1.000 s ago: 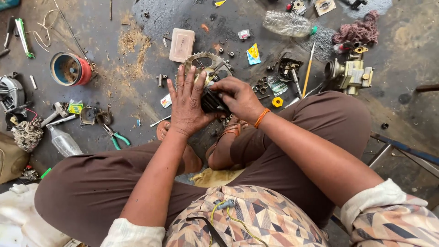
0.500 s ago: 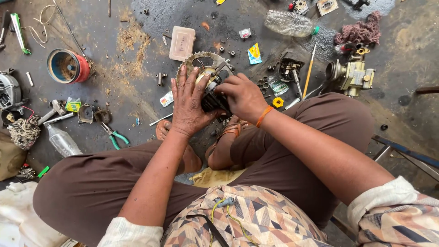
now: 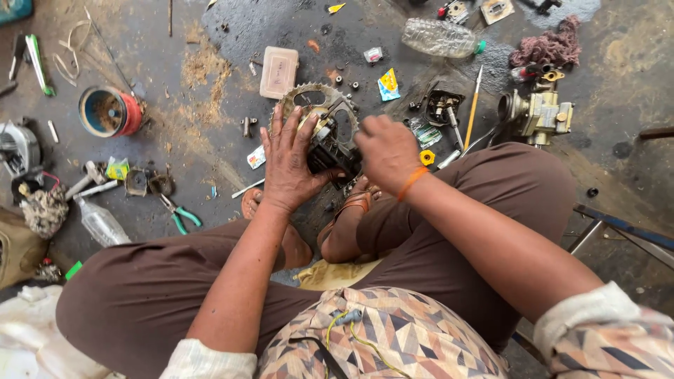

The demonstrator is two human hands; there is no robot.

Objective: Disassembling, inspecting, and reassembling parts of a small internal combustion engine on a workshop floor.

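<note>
I sit low over a dirty concrete floor with my knees spread. My left hand (image 3: 289, 165) lies flat, fingers apart, against a dark greasy engine part (image 3: 331, 144) that rests on the floor between my feet. My right hand (image 3: 385, 151), with an orange band on its wrist, is closed over the right side of the same part. Behind the part a toothed metal sprocket (image 3: 309, 98) lies flat on the floor. What my right fingers pinch is hidden.
A carburettor (image 3: 540, 112) and a rag (image 3: 551, 48) lie at the right, a plastic bottle (image 3: 439, 36) up top. Green-handled pliers (image 3: 179, 214), a red-rimmed tin (image 3: 109, 112) and small bolts lie at the left. A metal stool frame (image 3: 618, 231) stands at the right.
My right hand has shifted a little to the right and closed tighter on the part. The left hand stays pressed on it.
</note>
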